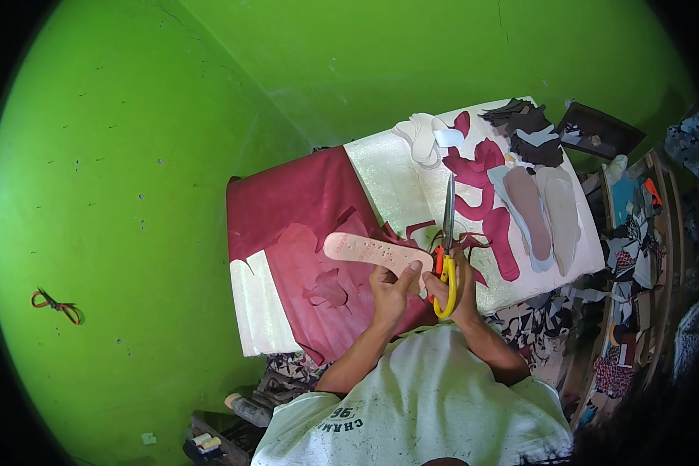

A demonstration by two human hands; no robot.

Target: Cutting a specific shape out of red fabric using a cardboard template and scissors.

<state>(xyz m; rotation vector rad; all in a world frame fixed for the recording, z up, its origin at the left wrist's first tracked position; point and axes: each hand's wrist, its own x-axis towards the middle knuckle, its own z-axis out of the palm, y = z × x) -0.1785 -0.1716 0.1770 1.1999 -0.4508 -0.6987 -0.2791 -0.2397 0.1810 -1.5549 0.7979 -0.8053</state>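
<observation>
A beige, curved shoe pattern piece [363, 250], dotted with small holes and faint red markings, sits in my left hand [390, 292], thumb on top and fingers underneath. My right hand [464, 289] is closed round scissors [448, 268] with yellow and orange handles. Their long blades point away from me and look closed. The right thumb lies close to the pattern's lower end; whether it touches is hard to tell. Below both hands spreads dark red leather-like sheeting [295, 198], its edge cut unevenly. Narrow red scraps [420, 227] lie by the scissors.
The white tabletop [384, 167] carries cut red pieces [502, 245], white shoe-shaped pieces [421, 140], long insole shapes [526, 210] and a dark stack [523, 128]. A black tray [600, 130] stands at the far right corner. Shelves of scraps [629, 272] line the right; green walls [124, 155] rise left and behind.
</observation>
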